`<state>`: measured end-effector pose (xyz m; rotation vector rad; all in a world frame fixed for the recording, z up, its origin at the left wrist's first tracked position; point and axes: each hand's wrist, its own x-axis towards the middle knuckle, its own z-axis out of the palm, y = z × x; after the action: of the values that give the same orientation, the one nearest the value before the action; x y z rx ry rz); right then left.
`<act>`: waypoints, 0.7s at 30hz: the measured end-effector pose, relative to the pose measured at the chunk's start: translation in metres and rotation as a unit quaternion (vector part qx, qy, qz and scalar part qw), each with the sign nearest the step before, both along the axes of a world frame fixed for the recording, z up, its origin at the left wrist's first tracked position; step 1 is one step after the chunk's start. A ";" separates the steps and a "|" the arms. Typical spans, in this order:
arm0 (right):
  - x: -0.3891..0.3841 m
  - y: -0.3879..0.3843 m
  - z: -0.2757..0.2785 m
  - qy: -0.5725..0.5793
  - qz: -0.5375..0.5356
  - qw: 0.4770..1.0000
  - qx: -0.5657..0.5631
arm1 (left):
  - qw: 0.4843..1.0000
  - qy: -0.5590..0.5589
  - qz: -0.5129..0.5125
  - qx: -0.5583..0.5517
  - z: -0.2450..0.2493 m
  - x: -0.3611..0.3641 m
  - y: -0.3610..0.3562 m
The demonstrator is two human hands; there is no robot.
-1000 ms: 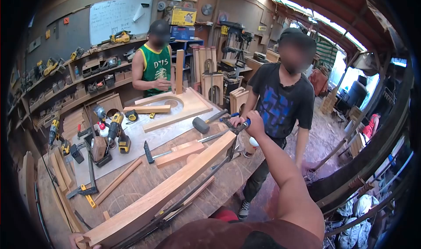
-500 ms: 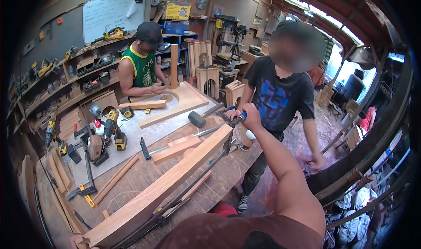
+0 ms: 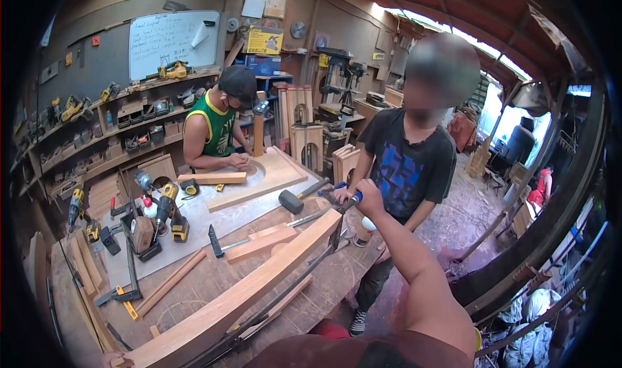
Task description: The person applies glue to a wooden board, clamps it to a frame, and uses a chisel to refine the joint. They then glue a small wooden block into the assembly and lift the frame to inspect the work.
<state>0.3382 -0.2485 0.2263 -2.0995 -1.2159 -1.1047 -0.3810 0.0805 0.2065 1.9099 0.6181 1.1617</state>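
A long wooden beam (image 3: 240, 297) slants across the near side of the workbench, with a bar clamp (image 3: 295, 287) running along its near side. My right hand (image 3: 369, 198) is closed around the clamp's blue handle at the beam's far end. At the lower left edge, my left hand (image 3: 111, 359) grips the beam's near end; only some of its fingers show. Close to my right hand, a co-worker's hand (image 3: 342, 195) rests by the beam's far end, beside another blue-handled clamp (image 3: 338, 186). A rubber mallet (image 3: 291, 201) and a hammer (image 3: 215, 241) lie beyond the beam.
The co-worker in a dark shirt (image 3: 408, 161) stands at the bench's right end, near a cup (image 3: 364, 232). Across the bench, a person in a green top (image 3: 220, 131) leans over a wooden panel (image 3: 285, 167). Cordless drills (image 3: 167, 209) stand on the left.
The dark-shirted co-worker's outstretched arm has come in toward the bench. A blue-grey object now shows at the upright post by the person in green. My hands keep their holds.
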 end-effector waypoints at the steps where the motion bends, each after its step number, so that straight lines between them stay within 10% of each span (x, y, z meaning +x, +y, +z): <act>1: 0.002 0.001 0.005 0.000 0.005 1.000 0.003 | 0.999 -0.028 0.005 -0.017 0.001 0.005 -0.004; 6: 0.001 0.003 0.007 0.000 0.013 1.000 -0.010 | 0.998 -0.022 0.043 0.033 -0.010 -0.001 0.005; 7: -0.001 0.002 0.011 0.001 0.024 0.999 -0.025 | 0.977 -0.038 0.198 0.073 -0.012 0.023 0.005; 18: 0.007 0.009 0.026 0.128 0.001 0.962 -0.241 | 0.987 -0.020 0.159 -0.013 0.020 0.031 -0.024; 21: 0.045 0.000 0.014 0.022 0.084 0.964 -0.251 | 0.974 0.025 0.174 0.145 0.034 0.025 -0.019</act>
<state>0.3827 -0.2485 0.2399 -2.3002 -1.7601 -0.7188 -0.3557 0.0619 0.2403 2.1382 0.8769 1.4953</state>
